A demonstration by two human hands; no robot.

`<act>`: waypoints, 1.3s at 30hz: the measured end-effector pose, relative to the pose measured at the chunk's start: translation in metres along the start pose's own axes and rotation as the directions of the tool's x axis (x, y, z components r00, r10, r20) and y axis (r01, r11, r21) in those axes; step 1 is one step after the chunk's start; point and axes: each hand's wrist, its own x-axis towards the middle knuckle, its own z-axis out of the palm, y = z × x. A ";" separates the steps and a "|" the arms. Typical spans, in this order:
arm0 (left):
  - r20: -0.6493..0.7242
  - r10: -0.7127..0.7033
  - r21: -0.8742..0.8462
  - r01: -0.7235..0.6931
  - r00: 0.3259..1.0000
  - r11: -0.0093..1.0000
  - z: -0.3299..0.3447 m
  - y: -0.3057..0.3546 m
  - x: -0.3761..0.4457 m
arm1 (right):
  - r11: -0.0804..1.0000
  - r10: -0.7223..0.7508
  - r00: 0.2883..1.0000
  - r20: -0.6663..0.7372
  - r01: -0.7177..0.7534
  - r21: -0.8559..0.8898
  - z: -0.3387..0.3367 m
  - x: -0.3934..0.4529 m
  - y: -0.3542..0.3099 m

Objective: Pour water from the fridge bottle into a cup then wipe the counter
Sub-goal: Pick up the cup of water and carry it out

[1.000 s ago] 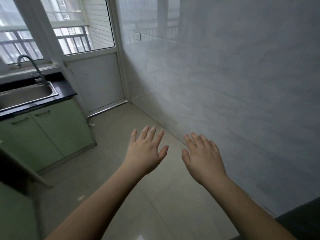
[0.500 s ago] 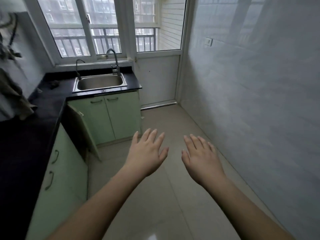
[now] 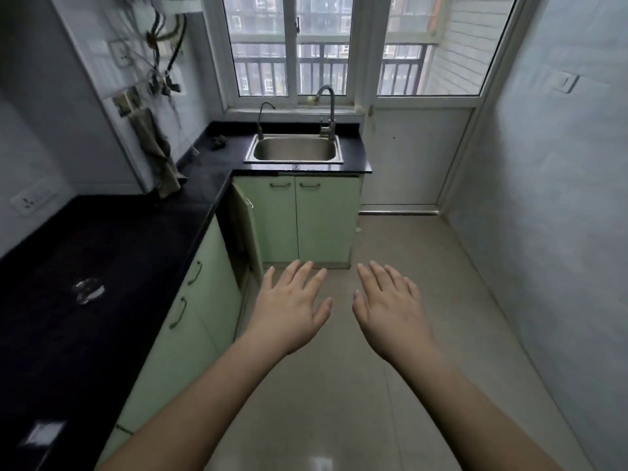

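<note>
Empty left hand (image 3: 292, 311), right hand (image 3: 390, 311), counter (image 3: 102, 239) murky

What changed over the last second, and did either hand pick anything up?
Only the view moved: it swung left, so the sink is now centred and the black counter with a clear glass object has come into sight. Left hand and right hand stay open, held out over the floor, holding nothing.

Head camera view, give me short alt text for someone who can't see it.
Two bare hands, left hand and right hand, hover open and empty over a tiled kitchen floor. A black counter runs along the left to a steel sink under a window; one green cabinet door stands ajar.
</note>
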 end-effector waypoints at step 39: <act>0.021 -0.704 -0.015 0.704 0.710 0.710 0.048 -0.380 -0.026 | 0.718 -0.690 0.722 0.041 0.677 0.160 0.115 0.208 -0.367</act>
